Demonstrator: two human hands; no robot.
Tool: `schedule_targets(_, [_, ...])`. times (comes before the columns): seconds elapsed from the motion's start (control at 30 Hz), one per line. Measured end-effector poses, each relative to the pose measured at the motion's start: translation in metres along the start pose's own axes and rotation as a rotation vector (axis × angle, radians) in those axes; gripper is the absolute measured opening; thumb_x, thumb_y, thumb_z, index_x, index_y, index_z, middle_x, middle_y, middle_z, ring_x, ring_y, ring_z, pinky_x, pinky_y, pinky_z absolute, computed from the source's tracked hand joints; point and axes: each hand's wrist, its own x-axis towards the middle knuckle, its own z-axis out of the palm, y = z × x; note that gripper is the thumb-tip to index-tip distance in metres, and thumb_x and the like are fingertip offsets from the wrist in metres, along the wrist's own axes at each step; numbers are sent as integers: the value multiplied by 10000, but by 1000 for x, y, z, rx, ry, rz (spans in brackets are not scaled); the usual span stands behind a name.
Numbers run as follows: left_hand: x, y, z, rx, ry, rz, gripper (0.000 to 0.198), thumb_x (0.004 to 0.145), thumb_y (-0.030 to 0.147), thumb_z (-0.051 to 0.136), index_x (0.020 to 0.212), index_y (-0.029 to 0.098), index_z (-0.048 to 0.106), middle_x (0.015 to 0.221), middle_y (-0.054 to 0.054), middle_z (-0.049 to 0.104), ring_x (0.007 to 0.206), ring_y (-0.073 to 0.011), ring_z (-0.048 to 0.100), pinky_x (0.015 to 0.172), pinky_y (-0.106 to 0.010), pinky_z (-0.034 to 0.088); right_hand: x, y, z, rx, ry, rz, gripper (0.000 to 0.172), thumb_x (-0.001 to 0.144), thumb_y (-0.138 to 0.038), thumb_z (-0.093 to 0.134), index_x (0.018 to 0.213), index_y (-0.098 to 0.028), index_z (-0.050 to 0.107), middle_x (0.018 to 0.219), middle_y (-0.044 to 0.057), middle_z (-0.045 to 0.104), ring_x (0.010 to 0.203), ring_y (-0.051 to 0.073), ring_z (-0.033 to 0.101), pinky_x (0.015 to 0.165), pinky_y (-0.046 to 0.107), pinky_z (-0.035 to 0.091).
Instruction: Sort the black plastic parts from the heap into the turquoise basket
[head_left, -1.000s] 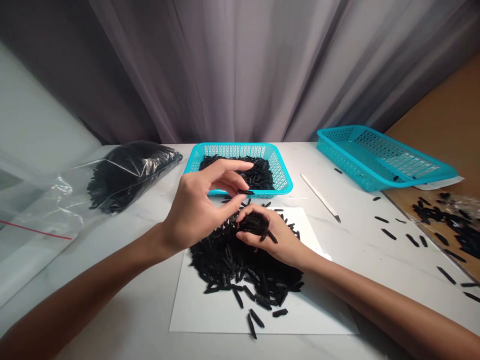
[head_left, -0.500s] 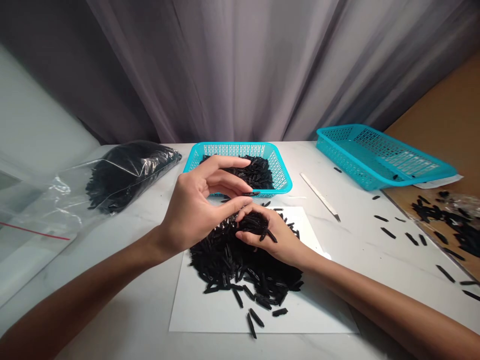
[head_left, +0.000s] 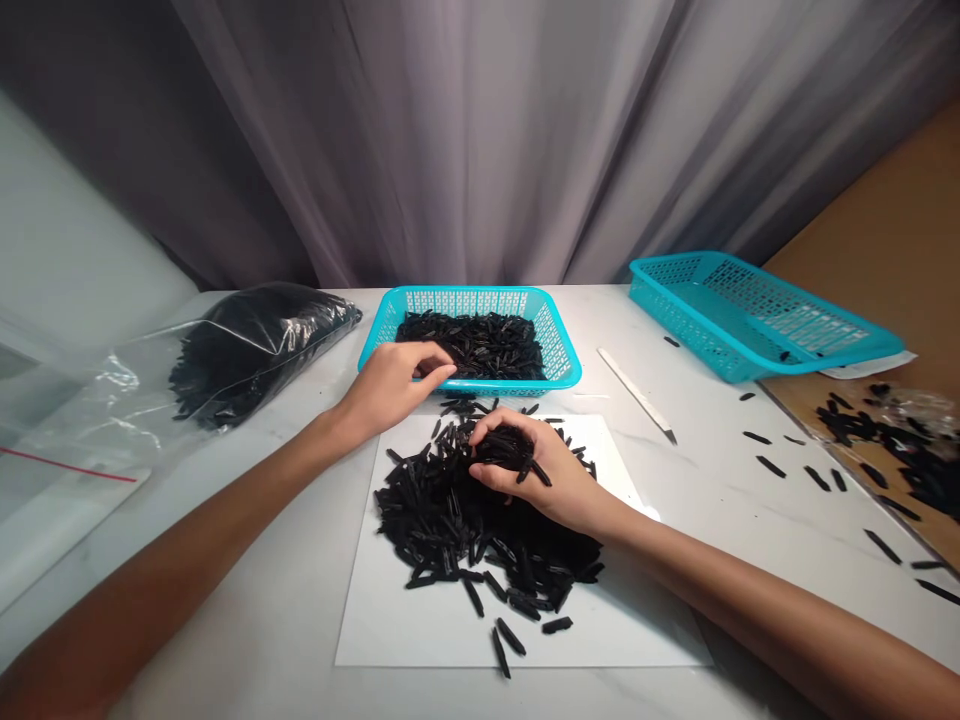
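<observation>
My right hand [head_left: 551, 475] is curled around a bunch of short black strips [head_left: 508, 447], one or two poking out below the fingers. Under it, more black strips [head_left: 435, 515] lie heaped on a white sheet [head_left: 375, 630]. My left hand [head_left: 401, 380] reaches over the front left rim of a blue basket [head_left: 564, 375]. Its thumb and fingers are bent together; whether a strip is between them is hidden. Inside that basket rests a layer of similar black strips [head_left: 487, 340].
On the left lies a clear plastic bag [head_left: 247, 345] filled with black strips. A white-handled craft knife [head_left: 637, 395] lies right of the basket. Farther right, a second blue basket [head_left: 750, 315] stands tilted. Loose strips [head_left: 771, 467] are scattered near the brown board [head_left: 855, 395].
My left hand has moved from beside the right hand, where it pinched a black strip, left and down to the basket's front rim. My right hand keeps its bunch in place.
</observation>
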Motion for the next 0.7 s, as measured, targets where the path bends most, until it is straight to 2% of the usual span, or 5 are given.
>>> schedule_targets(0.17, [-3, 6, 2, 69, -99, 46, 244, 980, 364, 580, 918, 186, 735, 986, -41, 756, 933, -212, 671, 836, -339, 496, 0, 0, 0, 4, 3, -1, 285, 798, -327, 781, 967, -207, 585, 776, -34, 565, 568, 108, 526, 527, 233, 461])
schedule_targets(0.33, [-19, 49, 4, -73, -85, 401, 283, 918, 335, 690, 1130, 149, 693, 1097, -84, 697, 1012, -205, 621, 910, -337, 508, 2, 3, -1, -54, 42, -135, 194, 798, -277, 732, 914, -203, 595, 787, -22, 590, 647, 142, 562, 612, 262, 463])
schedule_targets(0.43, [-28, 65, 6, -93, -184, 541, 294, 923, 310, 684, 1165, 143, 690, 1121, -101, 681, 998, -214, 609, 877, -346, 518, 4, 5, -1, -82, 59, -258, 104, 774, -185, 671, 850, -196, 601, 845, 2, 627, 772, 177, 585, 699, 282, 472])
schedule_targets(0.57, [-32, 67, 9, -196, -313, 444, 245, 930, 207, 668, 1162, 128, 684, 1164, -101, 677, 1062, -201, 628, 893, -311, 528, 7, 7, -1, -42, 63, -271, 126, 729, -110, 648, 784, -195, 573, 800, -9, 620, 755, 171, 572, 693, 271, 455])
schedule_targets(0.7, [-29, 68, 6, -294, -342, 312, 184, 863, 137, 731, 1045, 136, 702, 1015, -44, 705, 852, -134, 653, 734, -234, 528, 7, 9, -1, -16, 18, -290, 156, 758, -196, 705, 771, -193, 550, 789, -8, 602, 713, 159, 535, 676, 275, 443])
